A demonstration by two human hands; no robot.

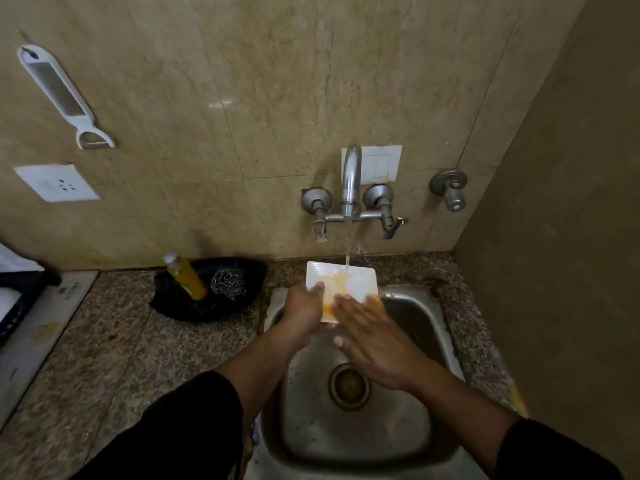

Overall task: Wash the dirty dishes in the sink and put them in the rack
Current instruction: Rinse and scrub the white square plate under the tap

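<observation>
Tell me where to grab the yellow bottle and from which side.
Grip the bottle round its yellow middle, from the left. It leans with the cap up-left, and the scrubber sits close on its right, so the left flank looks freer.

My left hand point(300, 317) grips the left edge of a square white plate point(360, 282), thumb on top, holding it tilted over the back of the steel sink point(349, 441). My right hand point(372, 337) lies flat, straight fingers point(346, 302) pressed on its yellow-smeared face. Water from the tap point(351, 178) falls onto the plate's far edge. On the desk point(104, 348) to the left stand a yellow bottle point(185, 277) and a steel scrubber point(228, 280).
</observation>
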